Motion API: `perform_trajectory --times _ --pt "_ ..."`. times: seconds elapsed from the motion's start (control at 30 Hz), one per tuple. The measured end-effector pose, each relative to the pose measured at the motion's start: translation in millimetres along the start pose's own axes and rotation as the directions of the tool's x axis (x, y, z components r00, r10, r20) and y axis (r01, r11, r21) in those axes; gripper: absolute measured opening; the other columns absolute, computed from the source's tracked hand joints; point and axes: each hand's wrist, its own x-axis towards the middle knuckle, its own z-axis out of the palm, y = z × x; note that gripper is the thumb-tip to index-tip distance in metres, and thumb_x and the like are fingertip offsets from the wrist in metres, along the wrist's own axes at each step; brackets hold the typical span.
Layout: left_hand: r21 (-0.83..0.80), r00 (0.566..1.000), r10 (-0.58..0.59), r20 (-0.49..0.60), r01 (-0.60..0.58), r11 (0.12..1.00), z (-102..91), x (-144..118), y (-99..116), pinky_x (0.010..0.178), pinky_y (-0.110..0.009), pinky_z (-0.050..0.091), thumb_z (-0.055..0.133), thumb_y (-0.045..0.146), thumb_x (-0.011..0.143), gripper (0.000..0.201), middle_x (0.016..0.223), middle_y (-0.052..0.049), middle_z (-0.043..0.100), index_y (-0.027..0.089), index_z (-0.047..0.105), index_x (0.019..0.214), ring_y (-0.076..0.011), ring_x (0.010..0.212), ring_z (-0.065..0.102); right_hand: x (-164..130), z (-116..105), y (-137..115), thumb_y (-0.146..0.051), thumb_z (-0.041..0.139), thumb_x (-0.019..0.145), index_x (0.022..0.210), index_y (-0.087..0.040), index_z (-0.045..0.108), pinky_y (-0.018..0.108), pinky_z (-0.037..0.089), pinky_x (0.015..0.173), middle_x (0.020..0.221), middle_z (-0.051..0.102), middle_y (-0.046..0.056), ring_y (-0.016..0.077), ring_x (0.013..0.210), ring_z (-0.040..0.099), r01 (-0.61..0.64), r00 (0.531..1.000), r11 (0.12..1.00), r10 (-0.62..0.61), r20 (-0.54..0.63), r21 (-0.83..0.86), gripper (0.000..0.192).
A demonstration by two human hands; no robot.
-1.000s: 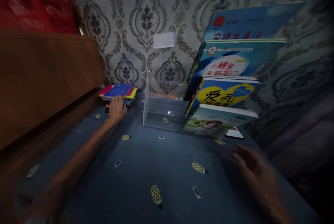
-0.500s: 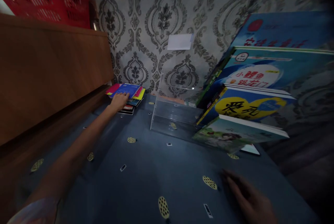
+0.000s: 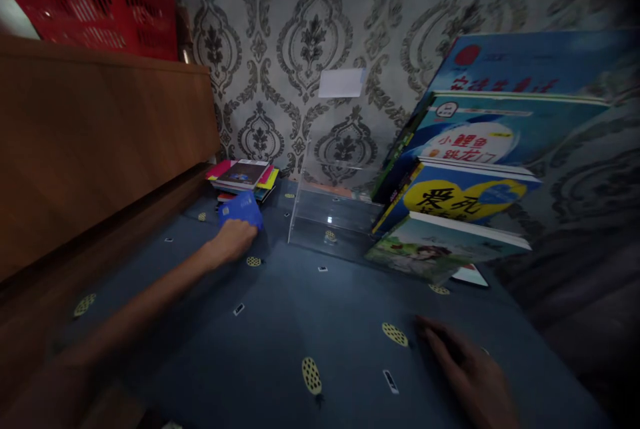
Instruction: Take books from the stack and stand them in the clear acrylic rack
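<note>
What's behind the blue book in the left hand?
A pile of books, with pink and yellow showing. The blue book covers part of its lower front, so that's hidden.

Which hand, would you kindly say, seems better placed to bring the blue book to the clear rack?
Probably the left hand: it grips the blue book, left of the clear rack. The right hand is well apart from that book, toward the right side of the table.
</note>
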Motion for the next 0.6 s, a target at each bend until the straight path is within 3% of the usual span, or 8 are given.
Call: perform_trajectory --times 0.13,0.2,0.3,0.4,0.5,0.6 --pt "-0.157 0.98 0.177 0.088 -0.162 0.974 5.5 -43.7 58.1 0.073 -0.034 0.051 0.043 0.02 0.097 0.03 0.087 -0.014 0.074 0.015 0.071 0.086 -0.0262 0.083 0.072 -0.4 -0.7 -6.7 -0.054 0.052 0.08 0.092 -0.025 0.075 0.043 0.061 0.078 0.098 0.079 0.007 0.0305 0.091 0.074 -0.018 0.999 1.0 0.019 0.043 -0.01 0.039" --pt "-0.311 0.972 0.229 0.06 -0.2 0.929 -1.0 -54.3 81.7 0.071 -0.033 0.051 0.038 0.029 0.101 0.037 0.085 -0.012 0.073 0.016 0.069 0.086 -0.0242 0.079 0.071 -0.5 -0.2 -9.2 -0.054 0.052 0.08 0.092 -0.025 0.074 0.044 0.061 0.079 0.098 0.079 0.007 0.0311 0.091 0.074 -0.019 0.999 0.999 0.02 0.048 -0.027 0.038" --pt "-0.598 0.934 0.357 0.002 -0.285 0.749 -7.3 -57.5 102.7 0.073 -0.029 0.05 0.029 0.037 0.106 0.046 0.084 -0.006 0.073 0.017 0.068 0.093 -0.0183 0.077 0.07 -2.3 0.7 -11.9 -0.053 0.051 0.082 0.093 -0.025 0.072 0.045 0.06 0.08 0.097 0.079 0.007 0.0306 0.091 0.073 -0.011 0.999 0.998 0.014 0.049 -0.059 0.037" --pt "-0.71 0.856 0.509 -0.087 -0.412 0.572 5.4 -54.1 106.9 0.09 -0.028 0.051 0.03 0.035 0.107 0.039 0.112 -0.006 0.074 0.018 0.065 0.116 -0.0169 0.102 0.069 -7.2 3.9 -18.2 -0.049 0.047 0.087 0.096 -0.024 0.071 0.044 0.059 0.081 0.098 0.077 0.007 0.0288 0.091 0.073 0.045 0.998 0.994 -0.04 0.05 -0.103 0.035" --pt "-0.614 0.83 0.531 -0.171 -0.511 0.602 32.4 -49.7 103.0 0.114 -0.035 0.039 0.04 0.033 0.104 0.038 0.149 -0.011 0.053 0.017 0.054 0.137 -0.0208 0.139 0.048 -13.7 16.5 -37.6 -0.041 0.046 0.094 0.099 -0.023 0.071 0.041 0.059 0.082 0.099 0.075 0.009 0.0262 0.092 0.072 0.199 0.979 0.973 -0.191 0.076 -0.114 0.031" --pt "-0.479 0.841 0.498 -0.21 -0.533 0.698 57.3 -44.1 98.3 0.121 -0.04 0.031 0.045 0.038 0.103 0.047 0.156 -0.013 0.043 0.018 0.046 0.145 -0.0224 0.147 0.038 -17.9 39.9 -72.4 -0.031 0.045 0.099 0.107 -0.022 0.07 0.04 0.059 0.085 0.107 0.074 0.011 0.0244 0.096 0.071 0.43 0.901 0.901 -0.423 0.098 -0.061 0.028"
